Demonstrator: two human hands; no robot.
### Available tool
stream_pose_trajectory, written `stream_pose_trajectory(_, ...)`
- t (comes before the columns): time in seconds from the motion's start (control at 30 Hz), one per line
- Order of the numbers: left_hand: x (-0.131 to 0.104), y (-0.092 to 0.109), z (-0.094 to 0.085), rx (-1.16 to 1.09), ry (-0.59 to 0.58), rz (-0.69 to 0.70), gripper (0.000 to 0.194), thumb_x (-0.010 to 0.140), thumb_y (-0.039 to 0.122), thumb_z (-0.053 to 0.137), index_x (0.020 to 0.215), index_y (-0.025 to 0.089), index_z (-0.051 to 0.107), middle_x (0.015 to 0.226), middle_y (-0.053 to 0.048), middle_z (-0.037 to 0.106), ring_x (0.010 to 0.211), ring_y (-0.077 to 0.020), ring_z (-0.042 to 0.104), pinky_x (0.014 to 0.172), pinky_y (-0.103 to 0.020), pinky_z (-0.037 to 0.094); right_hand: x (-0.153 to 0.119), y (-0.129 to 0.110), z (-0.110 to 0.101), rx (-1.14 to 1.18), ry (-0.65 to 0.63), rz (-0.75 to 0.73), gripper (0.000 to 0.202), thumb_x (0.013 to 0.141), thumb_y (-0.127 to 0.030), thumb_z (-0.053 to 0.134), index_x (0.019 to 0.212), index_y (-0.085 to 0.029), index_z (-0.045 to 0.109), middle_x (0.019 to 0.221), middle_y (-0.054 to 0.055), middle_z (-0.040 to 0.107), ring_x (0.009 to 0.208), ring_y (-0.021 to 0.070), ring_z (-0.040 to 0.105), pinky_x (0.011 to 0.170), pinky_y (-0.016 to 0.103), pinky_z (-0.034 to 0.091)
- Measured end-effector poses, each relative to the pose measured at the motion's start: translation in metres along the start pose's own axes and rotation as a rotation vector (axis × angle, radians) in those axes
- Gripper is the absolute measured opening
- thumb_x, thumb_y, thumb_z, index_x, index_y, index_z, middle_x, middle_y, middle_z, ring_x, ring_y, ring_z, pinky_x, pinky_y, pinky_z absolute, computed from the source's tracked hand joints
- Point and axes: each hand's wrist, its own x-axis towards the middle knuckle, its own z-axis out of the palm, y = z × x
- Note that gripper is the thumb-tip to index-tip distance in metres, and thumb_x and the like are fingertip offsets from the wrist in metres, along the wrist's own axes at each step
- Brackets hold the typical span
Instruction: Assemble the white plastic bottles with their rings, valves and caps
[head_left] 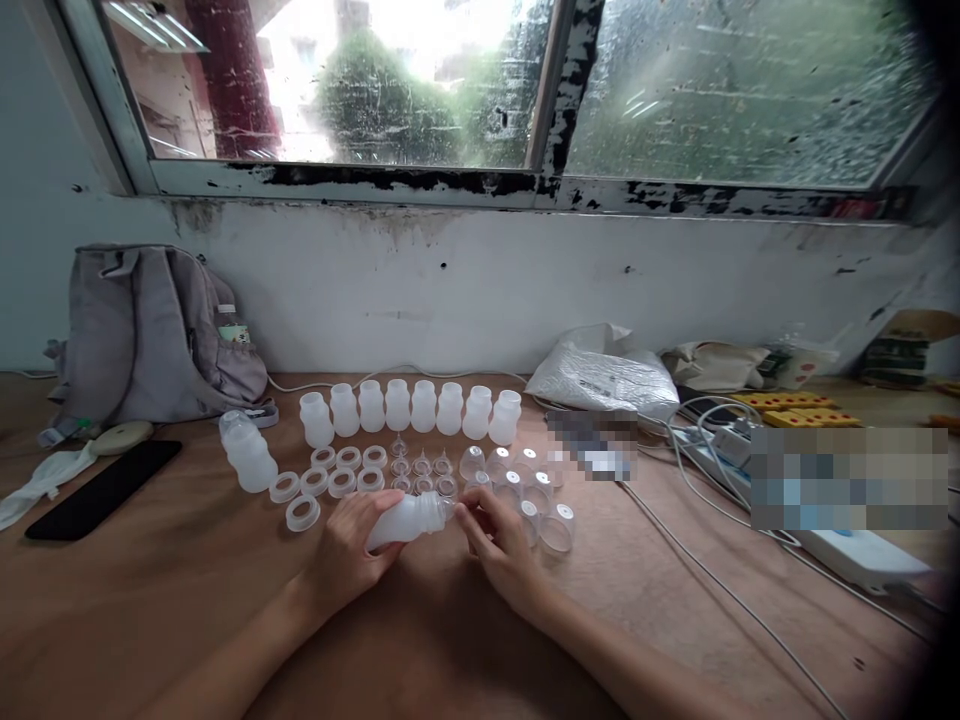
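My left hand (358,540) is wrapped round a frosted white bottle (405,522), which lies on its side with its neck to the right. At the neck end, the fingers of my right hand (491,535) pinch a clear nipple (448,507). Behind my hands are several white collar rings (302,513) on the left, several clear nipples (422,463) in the middle and several transparent caps (556,530) on the right. A curved row of open frosted bottles (397,405) stands farther back. One bottle (247,452) at the left has a clear top and leans.
A grey backpack (150,330) and a black flat case (105,490) are at the left of the table (150,600). At the right lie a silvery bag (607,378), a white power strip (862,560) and loose cables (720,580). A wall and window stand behind.
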Motion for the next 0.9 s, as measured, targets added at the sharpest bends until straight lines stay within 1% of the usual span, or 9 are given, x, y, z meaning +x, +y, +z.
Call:
stream_pose_trajectory(0.23,-0.001,-0.003,0.0,0.003,-0.01,0.047,0.039,0.075,0.022,0.056,0.113,0.02,0.045,0.103,-0.007,0.061,0.095,-0.0213,0.056,0.082,-0.035,0.044,0.001,0.0,-0.002,-0.025,0.012,-0.054,0.03,0.084,-0.035,0.043,0.059,-0.018,0.039,0.054,-0.004,0.037,0.049,0.0082,0.033,0.046,0.021,0.028)
stream_pose_trajectory(0.43,-0.001,-0.003,0.0,-0.029,0.011,0.073,0.039,0.074,0.023,0.057,0.112,0.021,0.047,0.102,-0.007,0.062,0.093,-0.0211,0.057,0.08,-0.034,0.045,0.002,0.003,-0.002,0.02,-0.01,-0.025,0.039,0.083,-0.038,0.043,0.053,-0.019,0.03,0.052,-0.005,0.027,0.048,0.0075,0.026,0.044,0.022,0.022)
stream_pose_trajectory(0.53,0.002,0.003,-0.004,-0.138,-0.04,-0.032,0.041,0.072,0.027,0.06,0.111,0.021,0.048,0.102,-0.006,0.062,0.092,-0.0206,0.057,0.079,-0.031,0.046,0.004,0.001,-0.005,0.118,-0.058,0.019,0.034,0.082,-0.039,0.047,0.057,-0.018,0.037,0.054,-0.005,0.03,0.048,0.0072,0.029,0.044,0.021,0.025)
stream_pose_trajectory(0.57,0.003,0.005,-0.007,-0.199,-0.08,-0.096,0.043,0.071,0.029,0.061,0.111,0.021,0.049,0.102,-0.006,0.061,0.091,-0.0203,0.058,0.078,-0.03,0.047,0.004,0.0,-0.006,0.183,-0.098,0.049,0.028,0.081,-0.039,0.048,0.063,-0.018,0.042,0.057,-0.005,0.036,0.049,0.0071,0.033,0.044,0.02,0.027)
stream_pose_trajectory(0.63,0.007,0.011,-0.012,-0.335,-0.175,-0.24,0.043,0.069,0.031,0.062,0.109,0.021,0.05,0.101,-0.005,0.061,0.087,-0.0194,0.059,0.073,-0.028,0.048,0.004,-0.004,-0.008,0.337,-0.184,0.118,0.021,0.078,-0.039,0.054,0.083,-0.02,0.047,0.074,-0.002,0.046,0.055,0.0079,0.042,0.044,0.019,0.034)
stream_pose_trajectory(0.73,0.012,0.017,-0.017,-0.528,-0.29,-0.401,0.04,0.068,0.032,0.062,0.105,0.02,0.052,0.092,-0.002,0.063,0.078,-0.0179,0.059,0.065,-0.025,0.047,0.005,-0.007,-0.009,0.494,-0.269,0.157,0.04,0.072,-0.036,0.062,0.107,-0.025,0.044,0.099,0.004,0.049,0.07,0.0115,0.051,0.051,0.022,0.043)
stream_pose_trajectory(0.77,0.013,0.019,-0.017,-0.577,-0.308,-0.429,0.04,0.068,0.032,0.062,0.104,0.019,0.053,0.09,-0.002,0.063,0.077,-0.0177,0.059,0.064,-0.025,0.047,0.005,-0.008,-0.008,0.515,-0.289,0.156,0.043,0.072,-0.035,0.063,0.11,-0.026,0.044,0.102,0.004,0.049,0.075,0.0127,0.052,0.054,0.023,0.045)
stream_pose_trajectory(0.83,0.013,0.021,-0.016,-0.632,-0.318,-0.456,0.04,0.066,0.031,0.063,0.103,0.019,0.054,0.088,-0.001,0.063,0.077,-0.0177,0.058,0.064,-0.024,0.046,0.005,-0.008,-0.007,0.531,-0.319,0.161,0.041,0.073,-0.035,0.061,0.11,-0.025,0.048,0.1,0.005,0.052,0.079,0.0141,0.053,0.059,0.025,0.047)
stream_pose_trajectory(0.9,0.014,0.022,-0.015,-0.637,-0.321,-0.451,0.04,0.064,0.03,0.064,0.102,0.019,0.055,0.089,-0.001,0.063,0.077,-0.0179,0.058,0.065,-0.025,0.045,0.005,-0.007,-0.006,0.519,-0.304,0.174,0.033,0.074,-0.038,0.059,0.104,-0.022,0.053,0.094,0.004,0.054,0.076,0.0137,0.053,0.058,0.024,0.047)
